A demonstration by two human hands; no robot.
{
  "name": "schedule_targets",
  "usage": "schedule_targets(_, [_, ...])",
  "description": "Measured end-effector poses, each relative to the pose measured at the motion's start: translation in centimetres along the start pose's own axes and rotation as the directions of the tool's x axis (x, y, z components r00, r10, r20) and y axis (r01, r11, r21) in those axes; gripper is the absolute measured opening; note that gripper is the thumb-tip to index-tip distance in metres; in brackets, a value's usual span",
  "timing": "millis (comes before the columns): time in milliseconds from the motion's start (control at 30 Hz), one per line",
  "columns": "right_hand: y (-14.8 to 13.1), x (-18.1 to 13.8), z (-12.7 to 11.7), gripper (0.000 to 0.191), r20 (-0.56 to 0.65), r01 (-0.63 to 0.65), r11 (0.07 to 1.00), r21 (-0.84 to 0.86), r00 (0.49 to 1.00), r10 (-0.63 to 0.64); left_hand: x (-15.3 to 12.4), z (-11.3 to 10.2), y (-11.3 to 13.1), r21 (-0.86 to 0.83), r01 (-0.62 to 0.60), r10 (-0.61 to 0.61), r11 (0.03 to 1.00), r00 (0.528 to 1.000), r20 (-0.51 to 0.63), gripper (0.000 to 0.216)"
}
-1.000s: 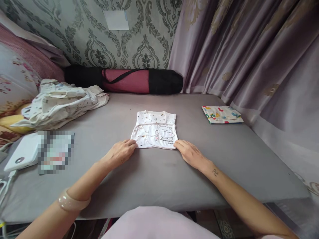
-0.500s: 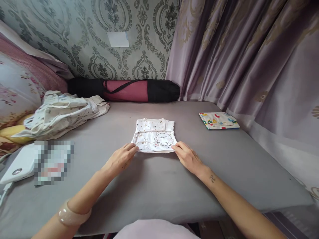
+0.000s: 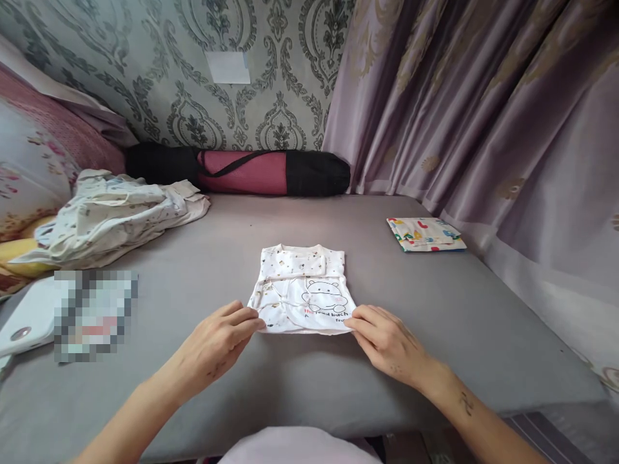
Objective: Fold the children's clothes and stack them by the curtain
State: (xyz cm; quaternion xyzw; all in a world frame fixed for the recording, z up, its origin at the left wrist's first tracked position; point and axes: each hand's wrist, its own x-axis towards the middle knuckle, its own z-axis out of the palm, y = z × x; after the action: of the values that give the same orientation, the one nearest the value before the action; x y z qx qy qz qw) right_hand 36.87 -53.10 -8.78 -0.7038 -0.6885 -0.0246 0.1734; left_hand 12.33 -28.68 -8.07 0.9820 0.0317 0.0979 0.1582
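Note:
A small white baby shirt [image 3: 300,295] with a cartoon animal print lies face up in front of me. Its sleeves are tucked across the upper part, and a thin tie crosses the front. My left hand [image 3: 225,338] pinches the bottom left corner of the hem. At the opposite corner, my right hand [image 3: 384,338] grips the hem between thumb and fingers. Between the two hands the hem is stretched fairly straight.
A folded colourful cloth [image 3: 425,234] lies at the right. Crumpled baby clothes [image 3: 120,209] are heaped at the left, near a white power bank [image 3: 33,316] and a blurred packet [image 3: 97,319]. A long red-and-black bag [image 3: 242,172] rests against the wall on the grey sheet [image 3: 300,386].
Both hands have come nearer to me, drawing the shirt with them. The shirt now lies flatter and longer, with more of the animal print showing.

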Motion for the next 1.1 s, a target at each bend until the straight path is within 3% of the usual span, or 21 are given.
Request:
schedule_targets(67, [0.1, 0.3, -0.2, 0.020, -0.026, -0.033, 0.998, 0.056, 0.999, 0.034, 0.4, 0.0, -0.5, -0.061, 0.033, -0.037, 0.998, 0.998, -0.058, 0.028])
schedule_targets(167, [1.1, 1.7, 0.0, 0.016, -0.108, -0.104, 0.979, 0.174, 0.986, 0.124, 1.7, 0.1, -2.0, -0.283, 0.168, -0.205, 0.944, 0.973, -0.105, 0.020])
schedule_targets(300, [3.3, 4.6, 1.0, 0.011, -0.169, -0.177, 0.889, 0.423, 0.948, 0.270, 4.3, 0.3, -3.8, -0.624, 0.352, -0.453, 0.697, 0.891, -0.004, 0.029])
schedule_targets(400, [5.0, 6.6, 1.9, 0.017, -0.138, -0.298, 0.816, 0.495, 0.900, 0.412, 6.6, 0.7, -5.0, -0.748, 0.365, -0.558, 0.555, 0.830, -0.009, 0.034])
schedule_targets(567, [7.9, 9.6, 3.4, 0.026, -0.099, -0.430, 0.756, 0.494, 0.836, 0.540, 10.5, 1.6, -7.3, -0.799, 0.278, -0.597, 0.533, 0.793, -0.122, 0.036])
schedule_targets(833, [11.1, 13.5, 5.4, 0.024, -0.105, -0.556, 0.750, 0.357, 0.774, 0.624, 15.1, 3.7, -11.4, -0.811, 0.283, -0.622, 0.511, 0.773, -0.123, 0.037])
schedule_targets(900, [11.3, 14.2, 6.1, 0.024, -0.100, -0.629, 0.726, 0.279, 0.732, 0.674, 15.7, 4.6, -12.2, -0.795, 0.335, -0.674, 0.506, 0.728, -0.122, 0.040])
schedule_targets(1000, [11.3, 14.8, 6.8, 0.028, -0.069, -0.733, 0.652, 0.192, 0.653, 0.754, 16.0, 5.5, -12.9, -0.746, 0.454, -0.773, 0.487, 0.623, -0.125, 0.046])
schedule_targets(1100, [11.0, 14.9, 6.8, 0.032, -0.045, -0.751, 0.640, 0.161, 0.642, 0.765, 15.6, 5.8, -12.9, -0.694, 0.522, -0.805, 0.496, 0.576, -0.142, 0.052])
